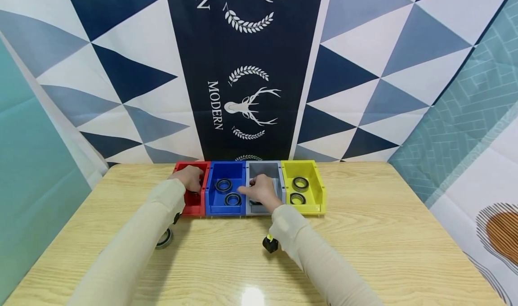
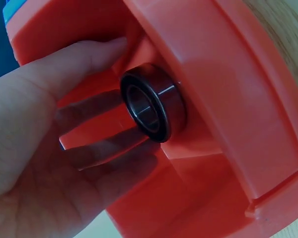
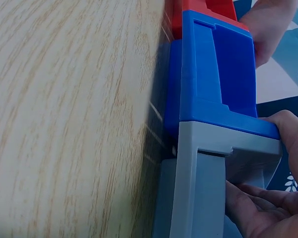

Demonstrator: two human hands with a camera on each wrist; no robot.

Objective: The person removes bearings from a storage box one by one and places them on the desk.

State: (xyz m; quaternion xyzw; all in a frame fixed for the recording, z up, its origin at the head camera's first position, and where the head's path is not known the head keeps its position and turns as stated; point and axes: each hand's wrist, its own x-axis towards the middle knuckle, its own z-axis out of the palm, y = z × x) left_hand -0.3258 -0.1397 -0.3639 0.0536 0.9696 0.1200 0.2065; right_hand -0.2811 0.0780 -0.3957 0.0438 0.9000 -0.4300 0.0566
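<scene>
My left hand (image 1: 189, 178) reaches into the red bin (image 1: 194, 210) at the left end of the row. In the left wrist view, a ball bearing (image 2: 174, 101) stands on edge by the bin's front wall. The fingers extend behind it and the thumb is held apart from it. My right hand (image 1: 262, 190) is inside the grey bin (image 1: 263, 210), its thumb spread over the rim shared with the blue bin (image 3: 201, 74). A dark ring (image 1: 254, 202) shows partly beneath that hand. In the right wrist view, the grey front wall hides its fingertips.
Two bearings lie in the blue bin, one a black-sealed bearing (image 1: 217, 186). Two more are in the yellow bin (image 1: 323, 193). Another bearing (image 1: 167, 239) lies on the wooden table (image 1: 364, 234), partly behind the left sleeve. A patterned cloth (image 1: 344, 72) hangs behind the bins.
</scene>
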